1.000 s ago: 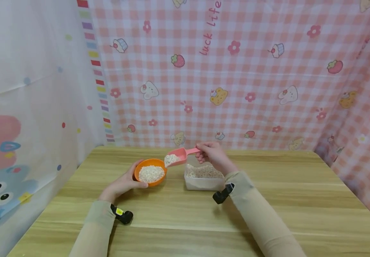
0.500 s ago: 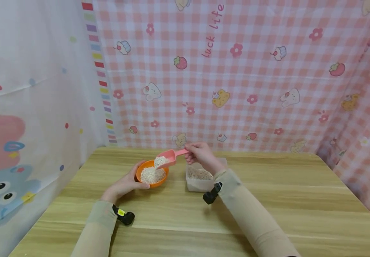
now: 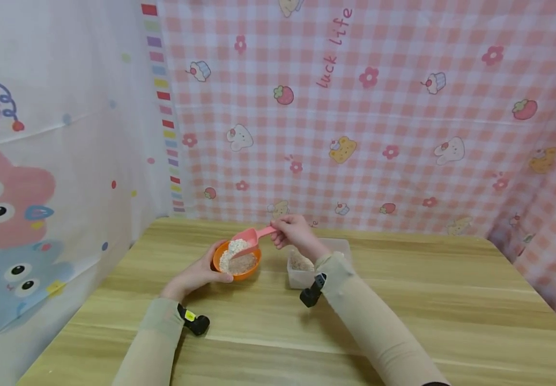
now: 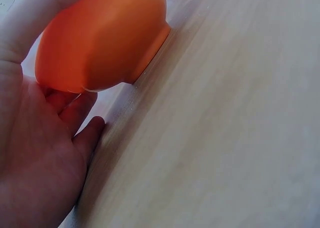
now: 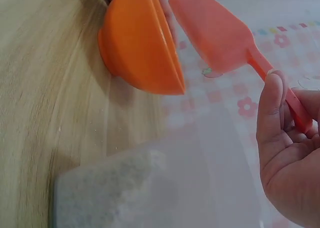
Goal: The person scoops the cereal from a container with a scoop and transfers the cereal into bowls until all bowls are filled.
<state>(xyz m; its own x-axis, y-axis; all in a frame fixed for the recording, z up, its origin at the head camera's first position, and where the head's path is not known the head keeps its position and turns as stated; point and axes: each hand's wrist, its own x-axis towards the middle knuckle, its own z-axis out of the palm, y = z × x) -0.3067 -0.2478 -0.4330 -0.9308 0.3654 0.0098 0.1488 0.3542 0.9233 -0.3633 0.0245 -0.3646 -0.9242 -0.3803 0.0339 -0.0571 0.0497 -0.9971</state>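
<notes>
Where the wooden tabletop (image 3: 403, 300) meets the patterned curtains, the items run left to right as follows. Cartoon-print curtain (image 3: 27, 203), left wall. Left hand (image 3: 194, 276): fingers curled about the near side of the orange bowl (image 3: 239, 260), thumb lying along its rim, steadying it on the tabletop; the left wrist view shows the palm against the bowl's outer wall. Orange bowl: upright, holding pale grain (image 3: 240, 261). Pink scoop (image 3: 251, 238): tilted mouth-down over the bowl, grain spilling from it onto the heap. Right hand (image 3: 293, 234): fingers and thumb pinching the scoop's handle, held above the tabletop. Clear plastic container (image 3: 323, 262): just right of the bowl, partly hidden by the right forearm, grain inside. Pink checked curtain (image 3: 379, 107), rear and right walls.
</notes>
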